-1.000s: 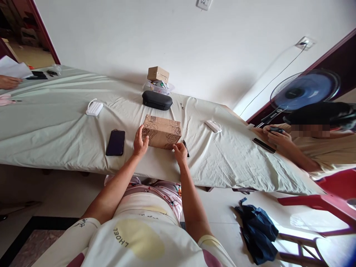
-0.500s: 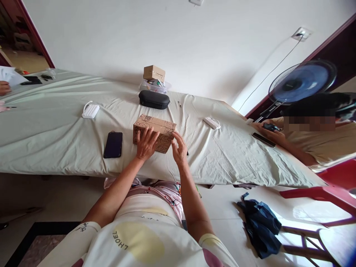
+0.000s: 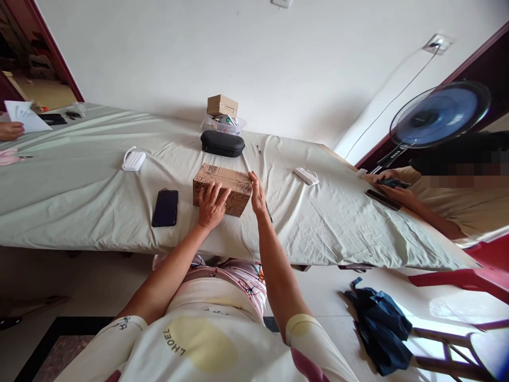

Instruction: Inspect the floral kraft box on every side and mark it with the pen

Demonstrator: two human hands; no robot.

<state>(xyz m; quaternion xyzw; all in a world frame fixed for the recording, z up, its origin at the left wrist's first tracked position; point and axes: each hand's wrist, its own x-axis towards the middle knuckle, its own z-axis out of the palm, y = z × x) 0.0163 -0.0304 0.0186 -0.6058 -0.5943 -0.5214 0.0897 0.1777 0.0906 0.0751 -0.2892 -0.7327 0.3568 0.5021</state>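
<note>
Right hand (image 3: 257, 195) moved flat against doodled cardboard box (image 3: 228, 183); left hand (image 3: 210, 206) rests fingers spread.

matt cardboard box (image 3: 222, 188); creased cloth table cover (image 3: 79, 180).

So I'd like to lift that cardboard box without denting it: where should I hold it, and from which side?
Probably by its short end faces, one hand from each side. The cardboard box lies flat on the tablecloth with its long side across, so both ends are reachable; the right hand lies flat against the right end, the left hand rests on the near face.
</note>
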